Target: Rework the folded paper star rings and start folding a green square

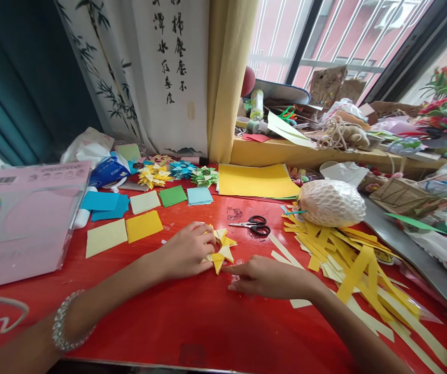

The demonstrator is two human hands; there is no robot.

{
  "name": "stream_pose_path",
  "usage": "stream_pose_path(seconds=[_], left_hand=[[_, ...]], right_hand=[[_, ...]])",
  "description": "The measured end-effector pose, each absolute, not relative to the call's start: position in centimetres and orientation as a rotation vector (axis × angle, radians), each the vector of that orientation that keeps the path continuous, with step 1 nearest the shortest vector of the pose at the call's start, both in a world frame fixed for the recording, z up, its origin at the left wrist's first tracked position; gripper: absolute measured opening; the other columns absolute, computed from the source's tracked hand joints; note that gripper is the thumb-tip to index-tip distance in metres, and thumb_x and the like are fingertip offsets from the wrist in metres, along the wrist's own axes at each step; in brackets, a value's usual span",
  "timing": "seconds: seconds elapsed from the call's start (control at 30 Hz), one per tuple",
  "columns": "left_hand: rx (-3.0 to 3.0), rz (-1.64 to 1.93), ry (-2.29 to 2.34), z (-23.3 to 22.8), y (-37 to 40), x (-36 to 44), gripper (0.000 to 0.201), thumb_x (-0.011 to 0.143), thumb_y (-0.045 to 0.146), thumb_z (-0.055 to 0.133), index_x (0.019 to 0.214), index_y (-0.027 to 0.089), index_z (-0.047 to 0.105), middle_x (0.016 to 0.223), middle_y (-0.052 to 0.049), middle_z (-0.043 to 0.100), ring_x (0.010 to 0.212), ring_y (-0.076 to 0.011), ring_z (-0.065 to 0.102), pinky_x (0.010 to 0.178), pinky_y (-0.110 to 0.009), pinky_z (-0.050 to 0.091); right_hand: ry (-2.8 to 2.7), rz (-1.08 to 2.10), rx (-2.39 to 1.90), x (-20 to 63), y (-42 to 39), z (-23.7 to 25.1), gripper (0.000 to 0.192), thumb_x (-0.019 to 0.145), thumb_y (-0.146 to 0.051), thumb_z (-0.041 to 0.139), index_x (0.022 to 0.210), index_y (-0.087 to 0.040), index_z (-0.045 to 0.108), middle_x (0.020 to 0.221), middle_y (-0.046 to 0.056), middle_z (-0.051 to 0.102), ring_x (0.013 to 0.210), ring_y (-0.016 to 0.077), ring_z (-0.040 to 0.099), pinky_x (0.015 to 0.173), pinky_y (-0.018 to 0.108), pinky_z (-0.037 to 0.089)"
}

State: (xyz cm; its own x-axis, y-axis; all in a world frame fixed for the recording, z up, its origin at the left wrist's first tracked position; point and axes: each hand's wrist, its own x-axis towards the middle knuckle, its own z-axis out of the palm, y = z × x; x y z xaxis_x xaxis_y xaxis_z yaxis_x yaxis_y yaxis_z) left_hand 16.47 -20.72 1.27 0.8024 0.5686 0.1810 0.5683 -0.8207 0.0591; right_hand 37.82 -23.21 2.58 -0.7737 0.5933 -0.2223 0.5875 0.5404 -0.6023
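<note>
A folded paper star [224,251], yellow and cream with pointed tips and an open middle, lies on the red table. My left hand [191,248] covers its left side, fingers curled over and gripping it. To the right, my right hand [257,277] has its index finger stretched out at the star's lowest point; whether it touches cannot be made out. The thumb sits apart below, and nothing shows between these fingers. Just beyond the star, small black-handled scissors [258,226] lie with blades pointing left.
Yellow and cream paper strips [354,275] spread at the right beside a net-wrapped bundle [331,203]. A yellow sheet stack [255,181] lies at the back. Coloured cards [144,226] and finished stars [154,175] are behind my left hand. A pink packet [24,223] stands left.
</note>
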Motion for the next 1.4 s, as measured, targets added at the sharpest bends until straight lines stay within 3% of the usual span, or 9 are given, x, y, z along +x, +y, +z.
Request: stream_pose_path(seconds=[0.5, 0.77, 1.03, 1.2, 1.3, 1.4], left_hand=[[2.972, 0.224, 0.907, 1.3, -20.9, 16.4, 0.02, 0.076, 0.031, 0.053, 0.092, 0.019, 0.06, 0.099, -0.003, 0.061, 0.102, -0.021, 0.046, 0.094, -0.036, 0.029], [3.066, 0.152, 0.984, 0.7, -20.9, 16.8, 0.014, 0.073, 0.015, 0.047, 0.084, 0.015, 0.057, 0.09, -0.006, 0.06, 0.096, -0.021, 0.048, 0.091, -0.035, 0.032], [3.046, 0.14, 0.9, 1.2, -20.7, 15.9, 0.02, 0.074, 0.014, 0.048, 0.09, 0.017, 0.058, 0.09, -0.005, 0.059, 0.096, -0.0208, 0.047, 0.088, -0.035, 0.032], [2.926, 0.173, 0.898, 3.7, -20.7, 14.7, 0.024, 0.076, 0.027, 0.053, 0.099, 0.022, 0.057, 0.104, -0.002, 0.057, 0.105, -0.0206, 0.043, 0.092, -0.034, 0.031], [2.901, 0.325, 1.1, 5.6, -18.0, 12.7, 0.026, 0.081, 0.031, 0.046, 0.103, 0.02, 0.055, 0.109, -0.004, 0.054, 0.106, -0.0195, 0.043, 0.092, -0.032, 0.032], [2.868, 0.514, 1.637, 6.4, -12.5, 9.1, 0.03, 0.084, 0.03, 0.037, 0.101, 0.016, 0.057, 0.106, -0.007, 0.056, 0.104, -0.0228, 0.044, 0.093, -0.035, 0.031]], right_hand=[[-2.81, 1.205, -1.019, 37.9, -22.8, 2.9, 0.028, 0.087, -0.036, 0.04, 0.1, -0.02, 0.059, 0.064, -0.002, 0.059, 0.049, 0.0085, 0.046, 0.047, 0.018, 0.031], [-2.762, 1.246, -1.03, 38.2, -22.5, 2.8, 0.028, 0.087, -0.035, 0.041, 0.104, -0.021, 0.058, 0.065, -0.001, 0.059, 0.053, 0.0085, 0.049, 0.049, 0.018, 0.034], [-2.627, 1.74, -0.877, 39.7, -21.3, 4.3, 0.033, 0.086, -0.035, 0.044, 0.107, -0.015, 0.059, 0.055, -0.002, 0.05, 0.049, 0.0071, 0.046, 0.049, 0.017, 0.037], [-2.44, 1.924, -0.814, 40.3, -20.4, 4.0, 0.032, 0.086, -0.033, 0.046, 0.108, -0.014, 0.059, 0.059, -0.001, 0.049, 0.05, 0.0065, 0.045, 0.047, 0.017, 0.036], [-2.316, 1.98, -0.801, 40.5, -20.0, 3.1, 0.033, 0.084, -0.034, 0.049, 0.105, -0.012, 0.06, 0.058, -0.001, 0.048, 0.049, 0.0059, 0.043, 0.044, 0.016, 0.033], [-2.158, 1.997, -0.828, 40.3, -19.6, 2.2, 0.032, 0.082, -0.035, 0.052, 0.101, -0.011, 0.062, 0.052, -0.003, 0.044, 0.045, 0.0053, 0.039, 0.041, 0.016, 0.028]])
